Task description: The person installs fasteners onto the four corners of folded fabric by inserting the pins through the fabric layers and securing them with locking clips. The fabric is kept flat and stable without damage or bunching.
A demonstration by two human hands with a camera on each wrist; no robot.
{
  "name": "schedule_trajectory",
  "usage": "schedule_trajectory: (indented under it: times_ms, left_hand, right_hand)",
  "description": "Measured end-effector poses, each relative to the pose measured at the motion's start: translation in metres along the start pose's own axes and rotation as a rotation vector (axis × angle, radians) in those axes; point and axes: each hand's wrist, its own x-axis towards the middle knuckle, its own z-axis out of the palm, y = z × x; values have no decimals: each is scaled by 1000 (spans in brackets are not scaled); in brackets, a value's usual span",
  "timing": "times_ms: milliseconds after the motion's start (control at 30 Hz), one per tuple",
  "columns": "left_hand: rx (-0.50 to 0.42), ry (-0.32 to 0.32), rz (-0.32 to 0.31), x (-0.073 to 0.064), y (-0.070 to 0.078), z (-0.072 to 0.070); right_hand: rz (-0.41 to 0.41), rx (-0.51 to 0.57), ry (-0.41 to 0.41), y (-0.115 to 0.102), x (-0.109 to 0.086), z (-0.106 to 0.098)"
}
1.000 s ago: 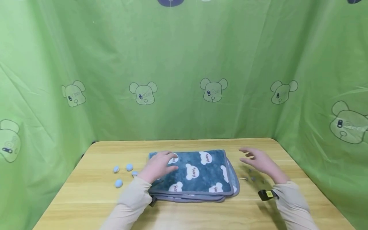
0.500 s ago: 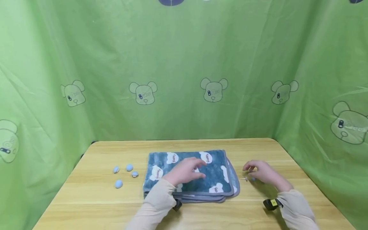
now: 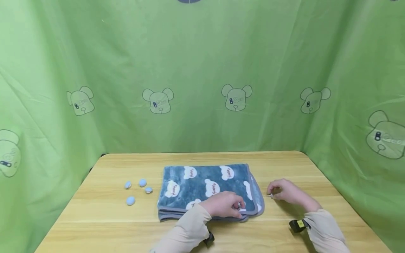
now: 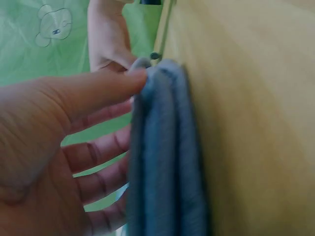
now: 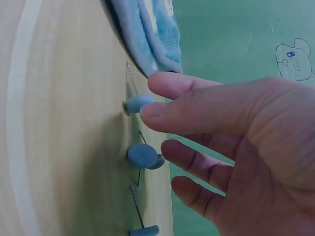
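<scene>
A folded teal blanket (image 3: 180,179) with white bear heads and grey edging lies on the table. Over its front right corner is my left hand (image 3: 221,204); in the left wrist view the thumb touches the folded edge (image 4: 167,128), with the fingers spread and a gap between thumb and forefinger. Right of the blanket, my right hand (image 3: 289,191) holds the round head of a blue-headed pin (image 5: 139,103) between thumb and forefinger. That pin's thin metal shaft points toward the blanket and still lies close to the tabletop. Its other fingers are loosely bent.
More blue-headed pins (image 5: 142,156) lie beside the right hand, one of them (image 5: 143,230) nearer the wrist. Several small blue mushroom-shaped pieces (image 3: 130,200) are scattered left of the blanket. A green curtain (image 3: 196,133) with bear prints hangs behind the wooden table (image 3: 104,225).
My left hand has moved right and toward me across the blanket, from its left side to its front right corner. The right hand has come down to the pin nearest the blanket.
</scene>
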Motion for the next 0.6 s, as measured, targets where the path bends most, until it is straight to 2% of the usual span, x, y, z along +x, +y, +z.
schedule_trajectory:
  times_ms: [133,233,400,600]
  left_hand:
    - [84,23,-40,1,3,7]
    - [106,34,-39,2,2,9]
    - [68,52,-26,2,1,10]
    - [-29,121,-46,1,-2,7]
  right_hand:
    - [7,3,-14,2,0,1]
    - [5,8,-24,2,0,2]
    - [10,39,-30,2,0,4]
    - [25,57,-24,4,0,6]
